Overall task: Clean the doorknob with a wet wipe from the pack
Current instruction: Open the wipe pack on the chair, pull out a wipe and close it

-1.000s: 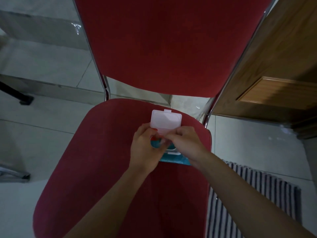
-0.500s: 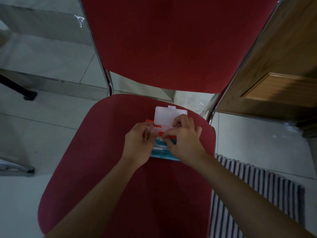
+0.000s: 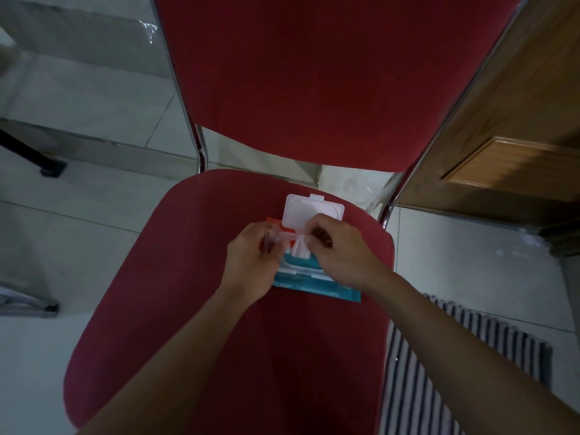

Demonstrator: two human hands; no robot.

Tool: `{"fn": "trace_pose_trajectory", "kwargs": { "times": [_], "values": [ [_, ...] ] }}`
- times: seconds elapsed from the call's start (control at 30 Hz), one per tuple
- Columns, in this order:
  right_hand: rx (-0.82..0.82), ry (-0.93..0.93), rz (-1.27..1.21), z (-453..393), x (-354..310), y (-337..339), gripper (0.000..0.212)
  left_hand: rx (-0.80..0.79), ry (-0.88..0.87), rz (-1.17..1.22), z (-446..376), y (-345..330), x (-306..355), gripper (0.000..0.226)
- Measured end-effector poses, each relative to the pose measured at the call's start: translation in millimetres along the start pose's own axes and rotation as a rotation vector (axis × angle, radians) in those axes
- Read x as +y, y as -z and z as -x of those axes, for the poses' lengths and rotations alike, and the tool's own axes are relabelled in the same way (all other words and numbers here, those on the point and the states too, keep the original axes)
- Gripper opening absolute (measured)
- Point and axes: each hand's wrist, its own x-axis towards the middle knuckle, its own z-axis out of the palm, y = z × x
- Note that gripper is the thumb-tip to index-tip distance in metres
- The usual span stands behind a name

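A teal pack of wet wipes (image 3: 317, 285) lies on the red chair seat (image 3: 188, 293), its white plastic lid (image 3: 312, 211) flipped up and back. A white wipe (image 3: 300, 250) sticks up out of the opening. My right hand (image 3: 342, 255) pinches the top of this wipe between thumb and fingers. My left hand (image 3: 254, 262) holds the pack's left side, with a clear film flap under its fingertips. The doorknob is not in view.
The chair's red backrest (image 3: 314, 73) with chrome tubes rises behind the pack. A wooden door (image 3: 518, 120) stands at the right. A striped mat (image 3: 455, 356) lies on the tiled floor to the right of the seat.
My right hand has drawn the white wipe up out of the opening, where none showed before. The left hand stays on the pack's left side.
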Motion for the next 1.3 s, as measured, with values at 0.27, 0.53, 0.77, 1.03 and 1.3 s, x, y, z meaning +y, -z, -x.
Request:
{"fn": "trace_pose_trajectory", "kwargs": {
  "times": [0.27, 0.53, 0.77, 1.03, 1.3],
  "values": [
    [0.072, 0.015, 0.037, -2.6, 2.6, -7.5, 0.013, 0.000, -0.007, -0.004, 0.1, 0.4, 1.0, 0.015],
    [0.045, -0.046, -0.132, 2.5, 5.2, -3.9, 0.018, 0.003, 0.015, 0.001, -0.9, -0.9, -0.1, 0.016],
    [0.139, -0.199, -0.321, -6.6, 7.0, -7.6, 0.010, 0.001, -0.007, 0.001, -0.1, 0.7, 0.8, 0.015],
    [0.171, -0.299, -0.864, -4.3, 10.0, -1.1, 0.015, 0.015, 0.004, 0.004, -0.9, -0.2, 0.9, 0.015],
    [0.077, -0.086, -0.026, 2.0, 8.0, 0.0, 0.022, -0.006, 0.011, 0.018, -0.4, -1.0, -0.7, 0.016]
  ]
}}
